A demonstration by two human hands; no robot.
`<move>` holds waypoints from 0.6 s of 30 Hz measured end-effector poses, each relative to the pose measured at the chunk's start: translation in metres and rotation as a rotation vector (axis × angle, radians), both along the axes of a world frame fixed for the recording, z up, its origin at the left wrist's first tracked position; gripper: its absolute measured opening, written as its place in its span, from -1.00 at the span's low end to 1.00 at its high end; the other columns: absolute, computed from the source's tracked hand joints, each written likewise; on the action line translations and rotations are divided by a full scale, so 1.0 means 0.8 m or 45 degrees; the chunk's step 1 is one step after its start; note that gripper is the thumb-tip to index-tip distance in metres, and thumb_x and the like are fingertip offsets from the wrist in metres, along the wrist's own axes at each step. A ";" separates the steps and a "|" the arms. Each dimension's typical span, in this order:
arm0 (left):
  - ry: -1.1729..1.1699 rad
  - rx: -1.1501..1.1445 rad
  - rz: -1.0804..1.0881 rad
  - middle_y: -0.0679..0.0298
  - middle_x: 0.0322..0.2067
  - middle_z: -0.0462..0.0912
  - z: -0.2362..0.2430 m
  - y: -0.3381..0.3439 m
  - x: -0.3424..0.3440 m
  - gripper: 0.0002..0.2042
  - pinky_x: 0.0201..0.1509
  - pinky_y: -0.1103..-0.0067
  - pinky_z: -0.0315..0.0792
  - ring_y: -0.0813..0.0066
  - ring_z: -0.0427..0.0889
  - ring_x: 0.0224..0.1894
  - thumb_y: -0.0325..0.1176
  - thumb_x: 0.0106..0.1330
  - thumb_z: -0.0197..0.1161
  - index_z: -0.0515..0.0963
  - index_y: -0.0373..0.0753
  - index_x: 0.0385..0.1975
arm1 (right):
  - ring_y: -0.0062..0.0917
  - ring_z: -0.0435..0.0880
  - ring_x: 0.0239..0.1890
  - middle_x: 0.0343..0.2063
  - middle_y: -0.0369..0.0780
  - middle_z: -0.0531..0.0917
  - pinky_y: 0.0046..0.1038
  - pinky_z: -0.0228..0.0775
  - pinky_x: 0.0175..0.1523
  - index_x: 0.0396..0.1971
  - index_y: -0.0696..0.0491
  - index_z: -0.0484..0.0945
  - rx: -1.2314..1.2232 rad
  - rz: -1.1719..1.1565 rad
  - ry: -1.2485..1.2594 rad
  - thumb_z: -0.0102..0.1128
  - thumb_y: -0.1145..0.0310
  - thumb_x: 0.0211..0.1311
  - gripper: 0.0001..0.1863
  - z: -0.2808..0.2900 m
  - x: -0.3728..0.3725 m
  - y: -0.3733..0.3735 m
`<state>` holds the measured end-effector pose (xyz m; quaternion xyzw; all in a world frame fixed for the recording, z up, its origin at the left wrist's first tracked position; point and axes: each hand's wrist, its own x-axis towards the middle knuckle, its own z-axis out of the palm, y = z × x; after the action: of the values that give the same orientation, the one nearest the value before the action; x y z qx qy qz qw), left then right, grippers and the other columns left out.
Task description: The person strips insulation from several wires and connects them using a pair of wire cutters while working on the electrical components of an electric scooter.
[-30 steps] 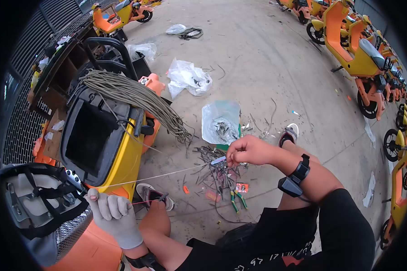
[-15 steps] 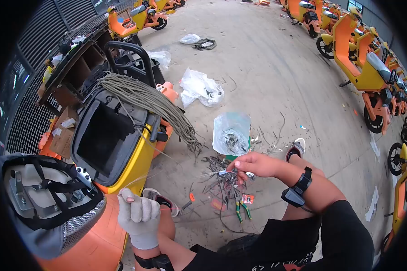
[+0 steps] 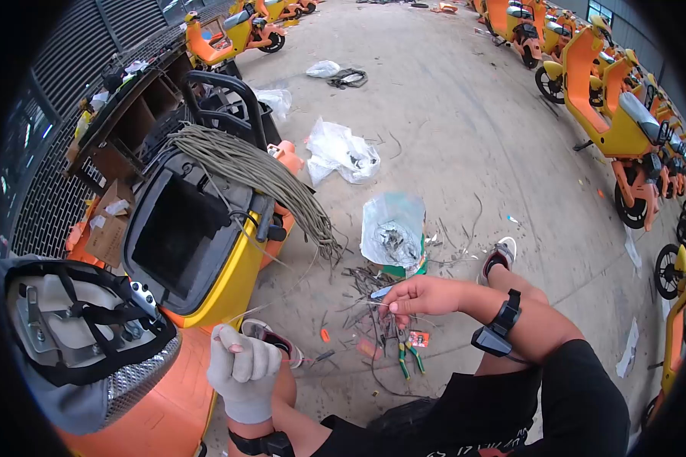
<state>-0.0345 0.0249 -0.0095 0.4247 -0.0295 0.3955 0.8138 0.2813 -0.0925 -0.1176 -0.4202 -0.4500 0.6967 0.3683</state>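
My left hand (image 3: 242,373), in a pale grey knit glove with a bare thumb tip, is closed on a thin pale wire (image 3: 254,311); its end sticks out above the fist. To the right, my bare right hand (image 3: 423,295) pinches thin wire strands (image 3: 364,302) between thumb and fingertips. A small light-blue piece (image 3: 381,292) shows at those fingertips, too small to name. Below lie green-and-yellow-handled pliers (image 3: 410,358), jaws partly hidden by dark wire scraps (image 3: 366,280). Just beyond stands an open bag-lined bucket (image 3: 392,232) holding grey scraps.
At left, a coil of grey-green cable (image 3: 248,171) drapes over a yellow scooter body with an open black compartment (image 3: 177,232). A grey child-seat-like part (image 3: 84,335) sits nearer. White plastic bags (image 3: 341,151) lie ahead. Orange-yellow scooters (image 3: 598,99) line the right.
My left fist has shifted slightly right and down. My right hand has moved a little left and lower, its fingers drawn closer around the strands.
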 end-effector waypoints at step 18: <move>0.027 -0.293 0.105 0.51 -0.81 0.10 0.009 -0.014 0.003 -0.63 -0.59 0.55 0.05 0.61 0.05 -0.77 -0.16 0.57 -0.21 0.50 -0.27 -0.26 | -0.61 0.63 -0.20 -0.30 -0.25 0.67 -0.52 0.46 -0.03 -0.22 0.18 0.53 0.074 0.036 -0.184 0.00 0.51 0.33 -0.86 0.002 0.001 -0.005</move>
<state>-0.0324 0.0140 -0.0022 0.3334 0.0422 0.4251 0.8404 0.2823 -0.0965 -0.1156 -0.4523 -0.5012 0.6563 0.3369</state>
